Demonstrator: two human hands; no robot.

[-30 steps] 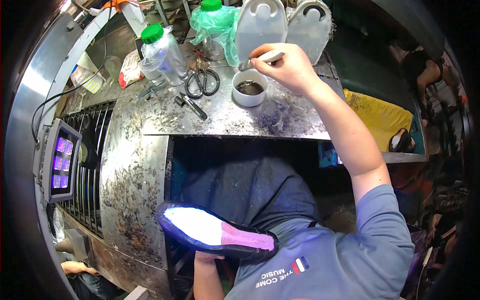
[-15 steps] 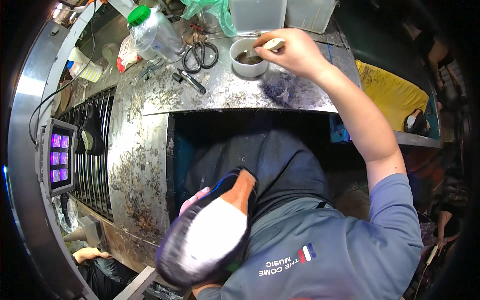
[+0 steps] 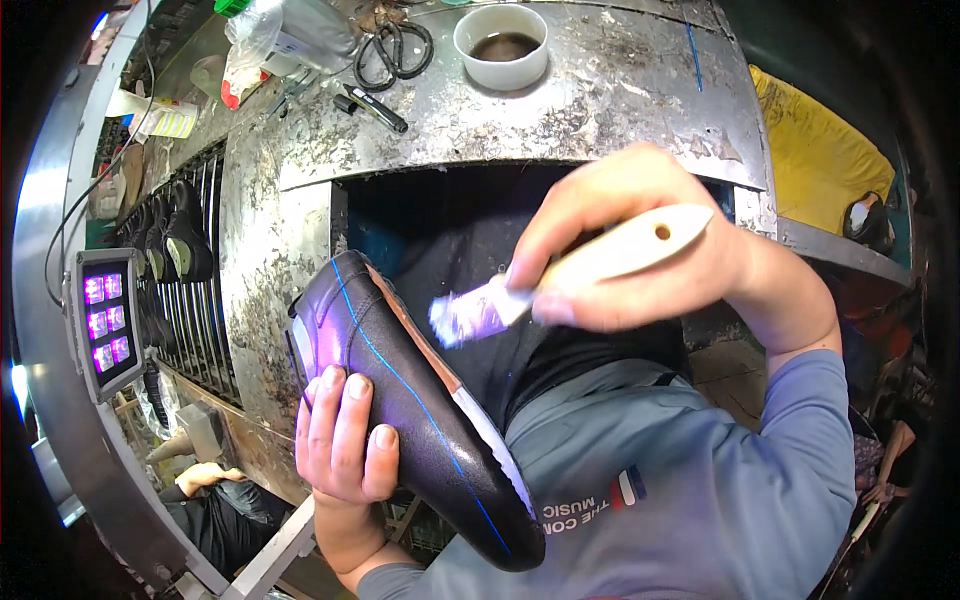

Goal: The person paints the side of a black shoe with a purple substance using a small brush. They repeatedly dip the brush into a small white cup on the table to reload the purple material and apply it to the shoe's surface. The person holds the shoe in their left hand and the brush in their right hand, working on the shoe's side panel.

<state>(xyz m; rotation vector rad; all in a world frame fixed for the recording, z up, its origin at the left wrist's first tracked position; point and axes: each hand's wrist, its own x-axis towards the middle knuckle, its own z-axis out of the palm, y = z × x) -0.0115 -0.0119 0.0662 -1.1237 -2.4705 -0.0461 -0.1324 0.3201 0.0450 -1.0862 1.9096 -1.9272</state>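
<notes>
Shoe [image 3: 400,400], black, one item. Blue line along the smooth, shiny side; brown and whitish bottom seen only edge-on. Held tilted above the lap, heel end up, toe down toward the grey-blue shirt [image 3: 690,480].

Handling, by judgement: light enough for one hand; upper somewhat yielding, firmer along the bottom edge; finish perhaps slippery, easily marked. Best hold: around the heel half, near the opening, clear of the exposed bottom.

Left grip [image 3: 345,450]: clamped on the shoe, fingers spread over the heel half; thumb out of sight. Right grip [image 3: 650,195]: closed around the pale handle of a brush [image 3: 620,245]. Whitish bristles, somewhat blurred, pointed at the shoe; near, not touching.

Bench [image 3: 600,120]: bare metal, scuffed, dark-stained. Thereon: white bowl [image 3: 505,75] with dark liquid; black-handled scissors [image 3: 392,50]; black marker [image 3: 378,110], just beside a short black piece, probably its cap; clear bottle [image 3: 315,40], partly cut off.

Room: violet-lit lamp [image 3: 110,320] at left; barred rack [image 3: 205,340] behind, with dark shoes [image 3: 187,240]. Lower left: hand of another person [image 3: 210,476]. Right: yellow cloth [image 3: 815,150] on a side shelf, second shoe [image 3: 875,225] at its edge. Far right too dark for detail.
</notes>
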